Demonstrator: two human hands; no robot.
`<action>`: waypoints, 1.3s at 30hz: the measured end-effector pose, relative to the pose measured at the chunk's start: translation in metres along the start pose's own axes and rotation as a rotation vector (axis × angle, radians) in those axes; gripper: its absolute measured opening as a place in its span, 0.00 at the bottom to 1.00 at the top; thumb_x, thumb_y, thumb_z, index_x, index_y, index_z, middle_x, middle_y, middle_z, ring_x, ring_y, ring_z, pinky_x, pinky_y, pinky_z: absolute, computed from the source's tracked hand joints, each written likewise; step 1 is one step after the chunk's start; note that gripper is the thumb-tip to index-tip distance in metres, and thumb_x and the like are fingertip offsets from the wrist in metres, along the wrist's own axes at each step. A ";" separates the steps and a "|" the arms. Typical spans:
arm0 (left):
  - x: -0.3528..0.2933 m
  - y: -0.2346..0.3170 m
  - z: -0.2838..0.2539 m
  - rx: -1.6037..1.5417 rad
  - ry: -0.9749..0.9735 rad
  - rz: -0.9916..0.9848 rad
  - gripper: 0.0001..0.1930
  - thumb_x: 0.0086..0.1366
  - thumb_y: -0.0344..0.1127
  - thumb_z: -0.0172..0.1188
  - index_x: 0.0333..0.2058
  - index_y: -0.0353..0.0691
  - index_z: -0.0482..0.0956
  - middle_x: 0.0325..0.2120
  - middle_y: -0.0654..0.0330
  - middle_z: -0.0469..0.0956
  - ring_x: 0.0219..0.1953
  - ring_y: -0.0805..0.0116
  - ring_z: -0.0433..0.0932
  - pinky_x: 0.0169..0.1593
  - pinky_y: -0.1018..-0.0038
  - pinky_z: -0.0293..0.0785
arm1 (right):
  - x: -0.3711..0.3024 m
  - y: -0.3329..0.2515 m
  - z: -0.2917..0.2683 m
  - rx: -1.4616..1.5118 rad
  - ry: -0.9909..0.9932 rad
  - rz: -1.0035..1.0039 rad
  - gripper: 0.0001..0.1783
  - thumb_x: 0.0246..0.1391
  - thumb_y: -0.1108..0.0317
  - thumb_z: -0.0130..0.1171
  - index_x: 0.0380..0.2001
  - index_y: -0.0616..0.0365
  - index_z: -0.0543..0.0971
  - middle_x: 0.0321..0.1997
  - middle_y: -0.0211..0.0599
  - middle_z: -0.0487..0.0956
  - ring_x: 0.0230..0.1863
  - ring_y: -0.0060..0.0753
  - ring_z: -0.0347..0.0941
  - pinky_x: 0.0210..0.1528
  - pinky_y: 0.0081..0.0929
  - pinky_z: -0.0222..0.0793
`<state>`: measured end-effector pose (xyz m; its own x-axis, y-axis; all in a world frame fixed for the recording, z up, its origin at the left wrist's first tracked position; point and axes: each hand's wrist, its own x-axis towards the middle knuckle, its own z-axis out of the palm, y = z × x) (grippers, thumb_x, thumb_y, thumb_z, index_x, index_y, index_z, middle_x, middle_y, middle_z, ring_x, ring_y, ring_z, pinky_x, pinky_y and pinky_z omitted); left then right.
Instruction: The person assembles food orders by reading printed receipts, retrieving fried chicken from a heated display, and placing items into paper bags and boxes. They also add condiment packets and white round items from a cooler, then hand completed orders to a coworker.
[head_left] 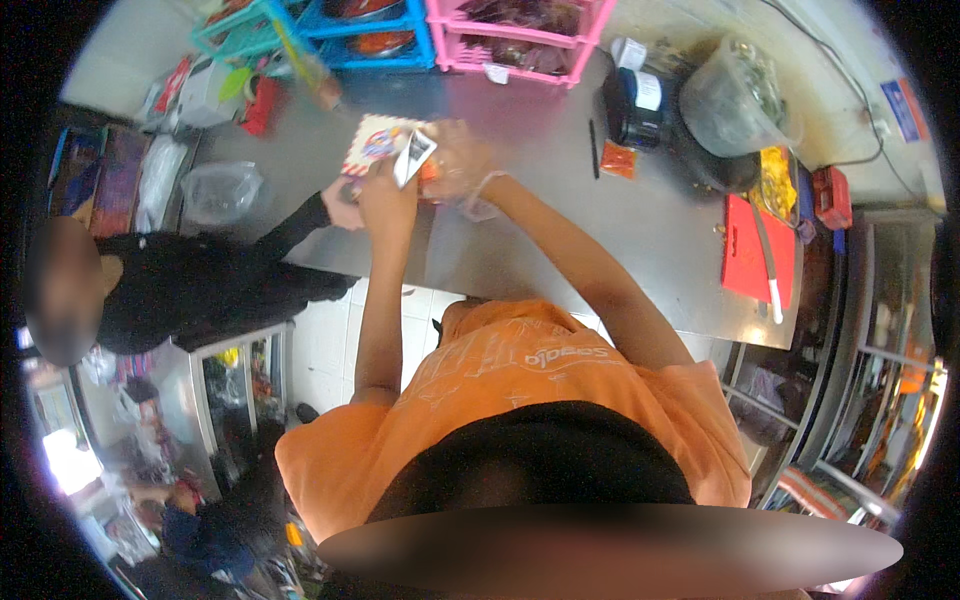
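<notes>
My left hand (388,190) is closed at the lower edge of a printed paper food packet (372,138) with a red-striped border. A white slip (414,157) with a dark print stands up at its fingertips. Just right of it, my right hand (460,158) is smeared by motion, and clear plastic, apparently a loose glove, hangs at its wrist. Something orange shows between my hands, partly covered. From the left, a co-worker's hand (343,204) reaches in beside my left hand, close to the packet.
Blue (370,50) and pink racks (510,45) stand behind the steel counter (530,210). To the right are a black device (635,105), an orange sachet (619,160), a clear tub (735,100) and a knife (768,255) on a red cutting board (745,265). A plastic bag (222,192) lies left.
</notes>
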<state>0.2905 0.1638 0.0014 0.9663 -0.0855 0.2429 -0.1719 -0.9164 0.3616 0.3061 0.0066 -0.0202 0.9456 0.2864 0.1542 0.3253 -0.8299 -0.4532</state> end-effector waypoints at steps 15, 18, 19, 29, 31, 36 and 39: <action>0.033 -0.058 -0.016 0.049 0.228 -0.019 0.26 0.50 0.37 0.65 0.49 0.34 0.72 0.42 0.44 0.75 0.43 0.47 0.76 0.45 0.61 0.72 | -0.102 0.334 -0.108 -0.228 0.724 0.914 0.33 0.38 0.64 0.63 0.51 0.62 0.71 0.40 0.54 0.77 0.44 0.49 0.74 0.48 0.36 0.69; 0.004 -0.009 -0.004 -0.246 0.176 0.058 0.22 0.49 0.28 0.61 0.47 0.38 0.75 0.37 0.48 0.78 0.39 0.49 0.78 0.43 0.64 0.73 | -0.118 0.363 -0.119 0.511 0.473 0.862 0.28 0.46 0.72 0.57 0.54 0.62 0.70 0.42 0.39 0.79 0.42 0.30 0.73 0.48 0.26 0.65; -0.002 0.007 0.001 -0.283 0.117 0.121 0.18 0.50 0.30 0.63 0.43 0.37 0.77 0.32 0.50 0.80 0.35 0.56 0.80 0.38 0.67 0.74 | -0.123 0.363 -0.126 0.598 0.408 0.902 0.25 0.47 0.72 0.57 0.52 0.62 0.72 0.41 0.36 0.79 0.41 0.28 0.73 0.47 0.26 0.65; -0.066 0.059 0.049 -1.397 -0.533 -0.347 0.13 0.58 0.37 0.62 0.40 0.37 0.78 0.28 0.64 0.77 0.24 0.81 0.70 0.28 0.81 0.66 | -0.148 0.218 -0.099 -0.039 0.303 0.834 0.22 0.47 0.49 0.62 0.26 0.60 0.80 0.31 0.42 0.79 0.33 0.34 0.73 0.35 0.34 0.68; -0.066 0.061 0.062 -1.422 -0.469 -0.420 0.15 0.59 0.38 0.62 0.41 0.35 0.77 0.31 0.63 0.77 0.26 0.81 0.71 0.29 0.81 0.67 | -0.150 0.167 -0.054 0.265 0.086 0.697 0.25 0.46 0.46 0.62 0.31 0.60 0.81 0.37 0.43 0.79 0.40 0.35 0.73 0.41 0.32 0.67; -0.054 0.079 0.077 -1.759 -0.833 -0.681 0.17 0.58 0.38 0.63 0.42 0.35 0.76 0.34 0.61 0.78 0.29 0.76 0.73 0.35 0.79 0.71 | -0.167 0.079 -0.069 1.065 0.001 0.600 0.14 0.50 0.57 0.63 0.30 0.57 0.81 0.25 0.24 0.75 0.28 0.16 0.66 0.32 0.19 0.62; -0.035 0.104 0.074 -1.828 -0.856 -0.654 0.19 0.57 0.39 0.64 0.44 0.36 0.75 0.36 0.59 0.79 0.32 0.71 0.76 0.39 0.75 0.74 | -0.179 0.051 -0.089 0.882 -0.335 0.419 0.14 0.49 0.59 0.64 0.29 0.60 0.81 0.23 0.24 0.75 0.27 0.17 0.65 0.31 0.20 0.62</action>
<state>0.2534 0.0429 -0.0362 0.6841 -0.5894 -0.4297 0.7086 0.3974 0.5830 0.1534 -0.1299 0.0073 0.8898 0.2858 -0.3557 -0.2751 -0.2861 -0.9179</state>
